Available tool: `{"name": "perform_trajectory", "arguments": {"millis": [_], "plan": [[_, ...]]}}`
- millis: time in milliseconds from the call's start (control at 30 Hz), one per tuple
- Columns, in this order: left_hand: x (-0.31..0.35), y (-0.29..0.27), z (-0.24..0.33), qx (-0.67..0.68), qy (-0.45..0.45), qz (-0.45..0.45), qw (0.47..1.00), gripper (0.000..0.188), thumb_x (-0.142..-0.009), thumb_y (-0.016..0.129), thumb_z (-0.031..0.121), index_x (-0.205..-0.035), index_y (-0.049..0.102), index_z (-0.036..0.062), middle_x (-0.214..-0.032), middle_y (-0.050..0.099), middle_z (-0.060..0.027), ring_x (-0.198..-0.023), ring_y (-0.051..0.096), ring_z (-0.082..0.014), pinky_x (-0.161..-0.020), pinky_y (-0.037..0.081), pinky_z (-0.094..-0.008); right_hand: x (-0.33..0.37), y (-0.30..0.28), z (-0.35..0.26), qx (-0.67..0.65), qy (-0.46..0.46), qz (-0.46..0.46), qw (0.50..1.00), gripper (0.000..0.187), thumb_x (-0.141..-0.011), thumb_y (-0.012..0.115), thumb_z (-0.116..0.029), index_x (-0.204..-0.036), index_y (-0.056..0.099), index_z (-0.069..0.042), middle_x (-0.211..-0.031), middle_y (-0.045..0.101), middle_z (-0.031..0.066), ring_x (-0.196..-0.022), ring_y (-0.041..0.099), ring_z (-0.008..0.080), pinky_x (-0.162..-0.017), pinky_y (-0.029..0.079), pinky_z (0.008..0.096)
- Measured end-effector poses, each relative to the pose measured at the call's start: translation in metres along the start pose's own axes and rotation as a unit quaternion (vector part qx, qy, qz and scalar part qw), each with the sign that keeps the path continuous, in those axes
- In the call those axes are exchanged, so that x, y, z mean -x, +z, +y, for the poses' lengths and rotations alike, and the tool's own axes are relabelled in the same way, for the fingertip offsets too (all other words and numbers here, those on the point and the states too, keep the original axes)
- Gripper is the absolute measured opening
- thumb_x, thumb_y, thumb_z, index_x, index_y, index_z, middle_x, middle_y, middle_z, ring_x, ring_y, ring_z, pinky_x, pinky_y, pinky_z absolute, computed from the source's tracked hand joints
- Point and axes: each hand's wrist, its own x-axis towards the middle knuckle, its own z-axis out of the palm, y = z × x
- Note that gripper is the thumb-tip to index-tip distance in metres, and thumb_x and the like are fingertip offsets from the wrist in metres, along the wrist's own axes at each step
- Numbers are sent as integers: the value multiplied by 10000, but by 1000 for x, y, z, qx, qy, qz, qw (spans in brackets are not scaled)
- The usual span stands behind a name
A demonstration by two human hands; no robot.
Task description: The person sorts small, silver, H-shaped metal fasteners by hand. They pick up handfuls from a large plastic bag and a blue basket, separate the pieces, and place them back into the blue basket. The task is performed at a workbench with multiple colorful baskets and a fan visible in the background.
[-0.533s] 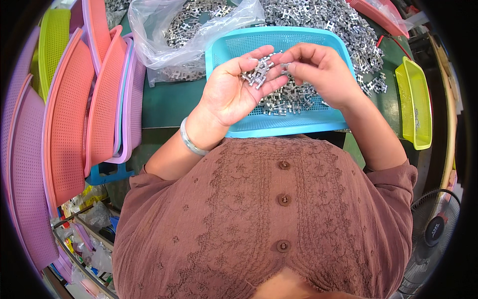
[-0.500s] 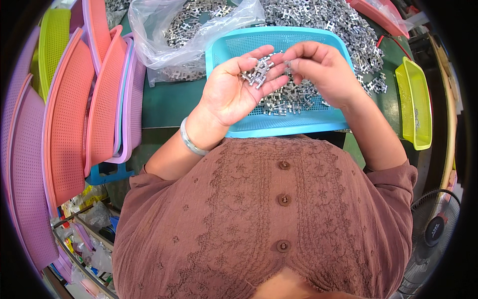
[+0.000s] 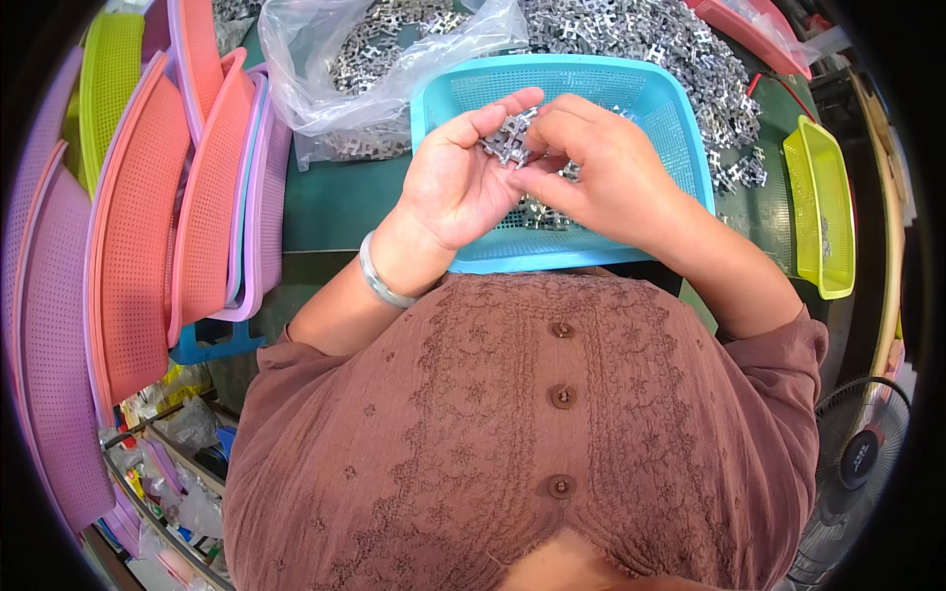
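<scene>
My left hand (image 3: 445,182), palm up and cupped, holds a small heap of silvery H-shaped metal parts (image 3: 507,143). Over that palm, my right hand (image 3: 601,167) has its thumb and fingers bent in at the heap's edge; whatever lies between its fingertips is hidden. Both hands are above a light blue perforated plastic basket (image 3: 562,261). More of the same metal pieces (image 3: 545,215) lie in the basket, partly covered by my right hand.
A large pile of metal parts (image 3: 641,34) spreads behind the basket on the green table (image 3: 340,212). A clear plastic bag (image 3: 305,89) with parts sits back left. Stacked baskets (image 3: 138,227) stand left. To the right are a yellow-green basket (image 3: 823,212) and a fan (image 3: 852,483).
My right hand has moved left and slightly down, from beside the left fingertips onto the parts in the palm. My left hand stays nearly in place, still holding the heap.
</scene>
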Motion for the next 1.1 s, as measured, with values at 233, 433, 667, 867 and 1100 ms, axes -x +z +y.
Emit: {"name": "perform_trajectory", "arguments": {"millis": [233,433,667,867,1100], "plan": [[-2,18,-7,-128,58,153,978,323,-890,397,146,-1143,425,-53,-1064,509,-180,-965,529,-263,-889,438,-388,0,-5,8,97,-55,12,994,149,-740,586,-157,-703,553,-17,-817,581,101,-664,562,270,-559,452,361],[0,25,-12,-160,56,210,963,306,-861,467,104,-1102,450,-83,-1039,505,-181,-967,527,-282,-868,462,-372,2,-20,29,-246,234,-81,937,195,-814,557,-181,-811,629,0,-632,561,14,-595,464,45,-498,377,225],[2,24,-12,-199,59,219,953,281,-855,458,57,-1108,455,-67,-1056,502,-183,-978,524,-281,-846,480,-336,3,-28,28,-353,333,-77,871,179,-829,558,-218,-828,620,-50,-662,548,-30,-516,402,13,-442,292,158],[2,26,-13,-245,55,225,941,287,-825,487,-5,-1110,467,-30,-1012,534,-149,-925,558,-223,-812,498,-281,6,-31,31,-394,359,-68,844,177,-828,561,-225,-816,611,-55,-665,558,-21,-505,406,15,-436,290,159],[1,32,-16,-269,69,232,932,265,-792,538,-32,-1053,498,-9,-951,561,-121,-890,574,-192,-770,506,-248,7,-32,33,-395,349,-71,847,167,-833,554,-218,-806,602,-60,-667,559,-18,-499,404,18,-436,290,159]]}}
